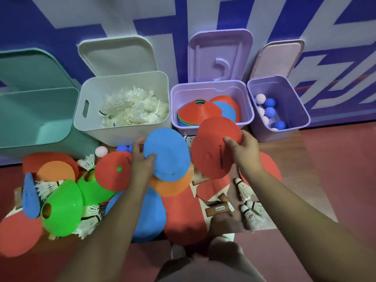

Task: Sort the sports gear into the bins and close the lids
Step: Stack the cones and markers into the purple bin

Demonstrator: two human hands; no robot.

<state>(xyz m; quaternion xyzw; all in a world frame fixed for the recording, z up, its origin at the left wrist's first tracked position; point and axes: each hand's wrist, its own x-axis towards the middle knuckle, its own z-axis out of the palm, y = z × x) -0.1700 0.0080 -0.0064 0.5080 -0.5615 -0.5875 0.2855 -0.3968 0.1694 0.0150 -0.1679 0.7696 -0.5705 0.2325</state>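
Head cam, nearest first: loose shuttlecocks (249, 212) and green cones (63, 212) lie on the floor by the person's knees. Just past those, the left hand (142, 165) pinches a blue cone (168, 153) at its rim, thumb on top, fingers curled under. The right hand (247, 151) grips a red cone (211, 149) the same way, right in front of the lilac bin (187, 130). Imo they're thin, light, bendy plastic, so a rim pinch is plenty. Further back, the cone stack (195, 112) sits in that bin w/ the lid (219, 55) up.
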